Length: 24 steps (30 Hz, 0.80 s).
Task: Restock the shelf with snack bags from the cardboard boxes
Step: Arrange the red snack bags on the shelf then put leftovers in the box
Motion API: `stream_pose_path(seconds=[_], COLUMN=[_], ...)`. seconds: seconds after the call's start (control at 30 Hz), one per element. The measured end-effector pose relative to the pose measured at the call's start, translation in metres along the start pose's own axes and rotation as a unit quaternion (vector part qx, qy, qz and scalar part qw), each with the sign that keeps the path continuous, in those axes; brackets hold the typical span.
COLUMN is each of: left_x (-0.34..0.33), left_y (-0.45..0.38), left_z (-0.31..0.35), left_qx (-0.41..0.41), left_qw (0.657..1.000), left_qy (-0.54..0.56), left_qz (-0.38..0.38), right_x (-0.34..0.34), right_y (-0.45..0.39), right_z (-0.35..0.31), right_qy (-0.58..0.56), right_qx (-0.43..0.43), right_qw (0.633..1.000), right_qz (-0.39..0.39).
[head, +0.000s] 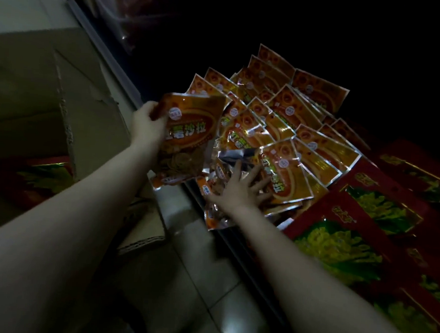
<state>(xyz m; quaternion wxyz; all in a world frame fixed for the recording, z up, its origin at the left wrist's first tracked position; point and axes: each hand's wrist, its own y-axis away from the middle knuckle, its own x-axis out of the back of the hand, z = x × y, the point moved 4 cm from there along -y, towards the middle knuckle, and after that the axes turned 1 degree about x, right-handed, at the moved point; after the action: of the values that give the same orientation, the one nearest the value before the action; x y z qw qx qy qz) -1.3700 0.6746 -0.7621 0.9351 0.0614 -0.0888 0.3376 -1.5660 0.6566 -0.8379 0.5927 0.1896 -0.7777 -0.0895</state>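
Holding one orange snack bag point(187, 138) up by its top edge, left hand point(148, 126) grip pinching it; right hand point(240, 190) lies spread flat on the shelf's bag pile point(288, 124), cardboard box point(50, 99) left.

Orange snack bag point(187, 138) held up in left hand point(149, 126): large white-green characters across its front, last two read 沙拉; first two partly covered by the hand. Small round white sticker above them, print too small to read. Bags in the pile point(288, 129) right of it carry the same design, print illegible. Red bags point(364, 226) further right: gold characters, unreadable.
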Motion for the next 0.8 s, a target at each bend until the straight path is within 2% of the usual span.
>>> stream_pose_path(seconds=[0.07,0.2,0.37,0.53,0.63,0.7,0.8], left_x=[-0.002,-0.004,-0.01,-0.006,-0.001,-0.002,-0.007], left_y=[0.002,0.009,0.014,0.018,0.015,0.014,0.016], left_z=[-0.006,-0.017,-0.014,-0.01,-0.008,-0.008,-0.013], left_qx=[0.056,0.138,0.088,0.046,0.05,0.06,0.082], left_qw=[0.996,0.983,0.993,0.998,0.998,0.998,0.996], left_qy=[0.065,0.105,0.023,0.011,0.026,0.022,0.011], left_qz=[-0.035,-0.063,-0.068,-0.048,-0.027,-0.028,-0.03], right_x=[-0.015,-0.017,0.001,0.012,0.013,0.014,0.019], right_y=[0.0,-0.003,-0.007,-0.003,0.003,0.005,-0.001], right_z=[-0.004,-0.002,0.017,0.036,0.046,0.052,0.056], right_qy=[0.053,0.103,0.151,0.172,0.193,0.182,0.085], right_qx=[0.006,0.023,0.053,0.086,0.1,0.106,0.114], right_qw=[0.999,0.994,0.986,0.98,0.974,0.975,0.984], right_qz=[0.011,0.004,-0.036,-0.059,-0.059,-0.075,-0.104])
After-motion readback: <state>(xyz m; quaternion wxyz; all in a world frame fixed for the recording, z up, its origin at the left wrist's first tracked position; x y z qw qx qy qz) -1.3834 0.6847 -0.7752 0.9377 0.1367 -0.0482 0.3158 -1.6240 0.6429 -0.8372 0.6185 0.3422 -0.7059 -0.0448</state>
